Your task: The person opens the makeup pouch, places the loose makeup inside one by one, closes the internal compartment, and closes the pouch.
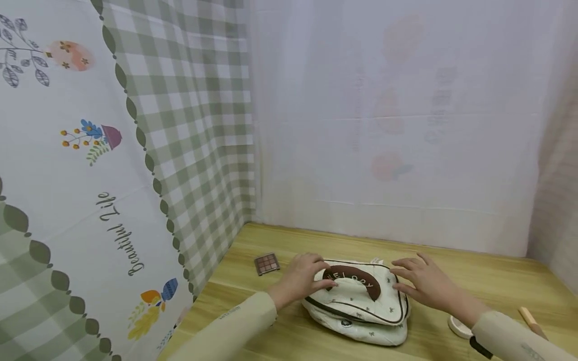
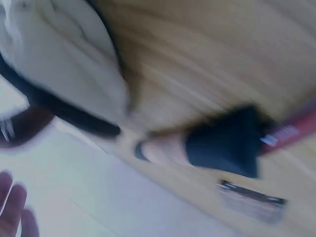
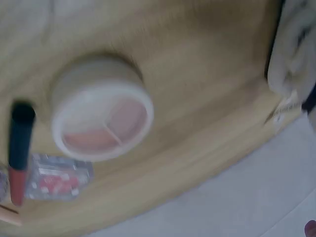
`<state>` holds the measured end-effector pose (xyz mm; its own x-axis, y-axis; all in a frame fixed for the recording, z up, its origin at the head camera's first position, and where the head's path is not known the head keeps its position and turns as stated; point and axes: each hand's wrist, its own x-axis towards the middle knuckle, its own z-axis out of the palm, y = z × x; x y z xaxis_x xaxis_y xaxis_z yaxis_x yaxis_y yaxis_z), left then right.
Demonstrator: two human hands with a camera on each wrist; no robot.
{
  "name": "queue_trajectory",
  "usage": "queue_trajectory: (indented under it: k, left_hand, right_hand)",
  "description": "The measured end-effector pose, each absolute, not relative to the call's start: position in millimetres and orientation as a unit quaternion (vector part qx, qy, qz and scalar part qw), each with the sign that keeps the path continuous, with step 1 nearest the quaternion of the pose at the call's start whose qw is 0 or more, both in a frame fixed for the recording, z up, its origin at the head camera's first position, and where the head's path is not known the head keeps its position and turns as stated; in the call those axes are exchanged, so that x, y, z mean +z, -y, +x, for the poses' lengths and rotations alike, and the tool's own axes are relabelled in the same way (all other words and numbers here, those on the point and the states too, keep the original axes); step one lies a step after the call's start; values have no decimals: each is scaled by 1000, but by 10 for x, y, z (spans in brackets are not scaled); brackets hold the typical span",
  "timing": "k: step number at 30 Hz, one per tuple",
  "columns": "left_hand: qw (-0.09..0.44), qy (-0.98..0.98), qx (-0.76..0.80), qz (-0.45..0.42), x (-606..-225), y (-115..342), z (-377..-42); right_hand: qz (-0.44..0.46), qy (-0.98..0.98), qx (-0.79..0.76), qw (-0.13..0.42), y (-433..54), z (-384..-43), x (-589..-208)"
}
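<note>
A white cosmetic bag with dark piping, small printed motifs and a brown lettered handle lies on the wooden table. My left hand is at the bag's left side, thumb and fingers parted around the near end of the handle. In the left wrist view its fingertips stand apart from the handle, holding nothing. Over at the bag's right edge, my right hand has its fingers spread, fingertips close by the fabric. The right wrist view catches only the bag's edge.
An eyeshadow palette lies left of the bag. Near it is a dark, tapered makeup brush with a red handle. Right of the bag are a round compact, a small clear case, a dark-and-red tube and a tan stick.
</note>
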<state>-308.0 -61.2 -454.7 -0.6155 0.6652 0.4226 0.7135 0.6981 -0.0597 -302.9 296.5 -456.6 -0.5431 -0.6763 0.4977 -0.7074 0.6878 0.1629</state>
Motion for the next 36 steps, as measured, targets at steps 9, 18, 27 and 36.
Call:
queue_trajectory:
  k: [9,18,27,36]
  left_hand:
    - [43,915,-177,-359,-4708,1039,-3251]
    - [-4,904,-205,-376,-4855,1187,-3216]
    - [-50,904,-210,-368,-4829,1132,-3169]
    - [-58,903,-239,-353,-4793,1084,-3149]
  right_hand:
    - [496,817,21,292,-2861,-2767,-4808]
    - [527,791,29,309,-2859,-2692,-4936]
    - [509,791,93,326,-2899,-2611,-4959]
    - [451,820,155,317,-2915,-2557,-4872]
